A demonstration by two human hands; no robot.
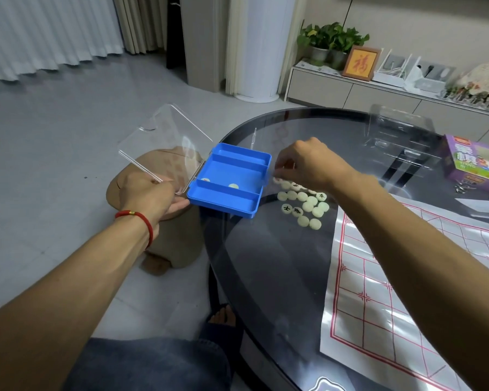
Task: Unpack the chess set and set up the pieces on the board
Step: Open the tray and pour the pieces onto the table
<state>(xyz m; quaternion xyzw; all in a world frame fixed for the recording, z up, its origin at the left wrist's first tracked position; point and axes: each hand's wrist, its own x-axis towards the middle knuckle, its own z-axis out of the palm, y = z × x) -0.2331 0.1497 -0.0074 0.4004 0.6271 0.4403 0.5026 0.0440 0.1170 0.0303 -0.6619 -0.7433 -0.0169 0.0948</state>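
Both forearms are bare — no sleeves reach into view. The left hand (148,197) has a thin red cord bracelet (141,221) round its wrist, with a small gold bead at about eleven o'clock on the loop; the right hand (311,162) wears nothing. Dark blue denim (153,365) covers the lap at six o'clock, and a dark sandal strap (223,309) crosses bare toes.
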